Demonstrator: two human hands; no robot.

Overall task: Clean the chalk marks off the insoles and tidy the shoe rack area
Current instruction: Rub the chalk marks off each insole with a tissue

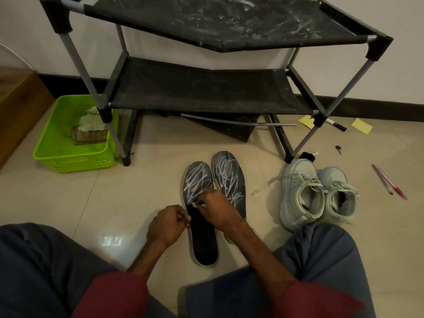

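Two chalk-dusted shelves form the shoe rack [206,92]; both insoles lie on the floor before it. The near insole [203,239] is clean at the heel and scribbled at the toe; the far insole [229,177] is fully marked. The left hand [168,222] pinches the near insole's edge, and the right hand [218,210] has its fingers pinched on a small white wipe [195,204]. The next move, I judge, is rubbing toeward.

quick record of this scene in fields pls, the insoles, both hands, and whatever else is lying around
left insole: heel half clean, toe half chalked
right insole: scribbled with chalk
right hand: pinches small white wad on left insole
left hand: grips left insole's edge
shoe rack: chalk smears on top shelf
nearby: sneakers, green basket, pens
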